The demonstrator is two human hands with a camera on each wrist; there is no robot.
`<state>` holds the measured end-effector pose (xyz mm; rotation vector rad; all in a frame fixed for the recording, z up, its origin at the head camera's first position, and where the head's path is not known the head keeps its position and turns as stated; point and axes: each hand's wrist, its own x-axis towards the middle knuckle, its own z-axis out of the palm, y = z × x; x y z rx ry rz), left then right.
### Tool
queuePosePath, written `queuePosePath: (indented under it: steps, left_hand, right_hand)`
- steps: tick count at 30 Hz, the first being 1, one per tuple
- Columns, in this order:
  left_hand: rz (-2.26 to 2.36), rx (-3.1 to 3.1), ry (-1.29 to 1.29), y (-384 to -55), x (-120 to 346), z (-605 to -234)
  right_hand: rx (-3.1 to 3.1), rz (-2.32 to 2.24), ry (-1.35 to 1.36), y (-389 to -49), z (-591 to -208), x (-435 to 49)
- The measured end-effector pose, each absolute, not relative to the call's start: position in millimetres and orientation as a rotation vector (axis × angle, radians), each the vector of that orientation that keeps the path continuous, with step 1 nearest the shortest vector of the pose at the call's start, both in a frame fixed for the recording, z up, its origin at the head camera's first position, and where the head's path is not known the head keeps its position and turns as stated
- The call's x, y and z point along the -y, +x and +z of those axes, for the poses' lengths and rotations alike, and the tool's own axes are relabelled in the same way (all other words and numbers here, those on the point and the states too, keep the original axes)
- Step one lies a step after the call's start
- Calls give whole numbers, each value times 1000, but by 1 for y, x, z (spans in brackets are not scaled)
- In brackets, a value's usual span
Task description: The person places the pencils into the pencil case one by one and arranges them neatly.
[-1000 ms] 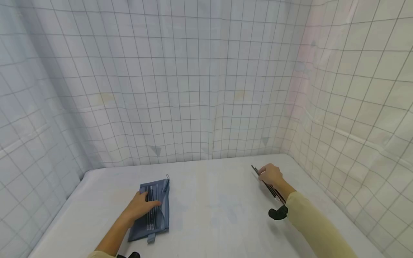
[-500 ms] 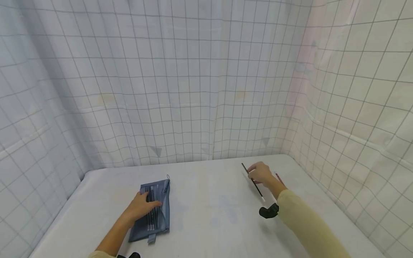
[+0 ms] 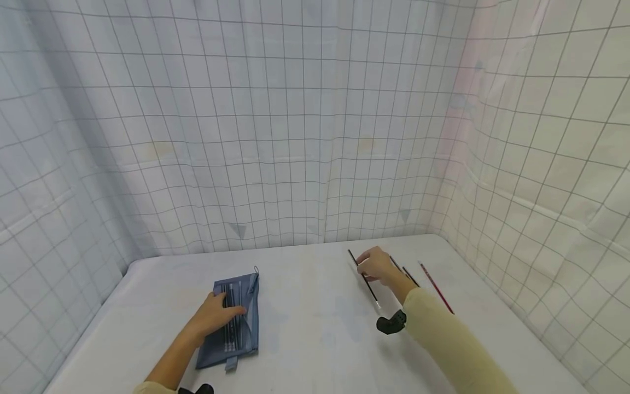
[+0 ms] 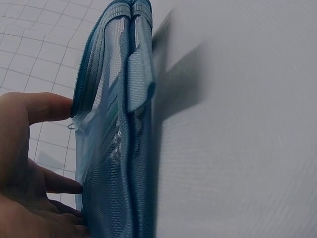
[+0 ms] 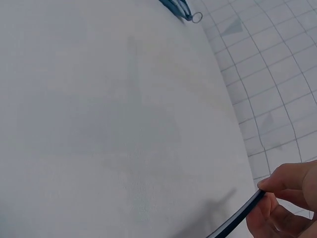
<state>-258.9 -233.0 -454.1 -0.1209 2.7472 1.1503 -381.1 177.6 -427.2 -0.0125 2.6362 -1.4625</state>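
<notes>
Over on the left of the head view, my left hand [image 3: 216, 316] rests on a blue zip pencil pouch [image 3: 249, 323]. Its fingers are spread, with thumb and fingertips touching the pouch's upper face, as the left wrist view also shows. Several slim pencils [image 3: 230, 334] show through the see-through front. My right hand [image 3: 376, 265] pinches a black pencil [image 3: 370, 289] between thumb and fingers, right of the middle. In the right wrist view the pencil [image 5: 237, 216] slants down out of the frame, with its shadow on the white table.
Black pencils [image 3: 409, 276], partly hidden behind the right wrist, and a red pencil [image 3: 437, 287] lie on the white table [image 3: 305, 328] at the right. Gridded white cloth [image 3: 295, 137] hangs around the back and sides. The pouch's ring [image 5: 197, 18] shows in the right wrist view.
My right hand has moved left with one black pencil, away from the others, so the red pencil and other black ones now show. The left hand and pouch have stayed put.
</notes>
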Motion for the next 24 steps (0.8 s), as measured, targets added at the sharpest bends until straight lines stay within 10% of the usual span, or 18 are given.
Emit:
queuePosePath:
  steps: [24]
  left_hand:
    - [1106, -2760, -154, -263, 235, -458]
  right_hand:
    - [-2409, -1655, -10, -370, -448, -83]
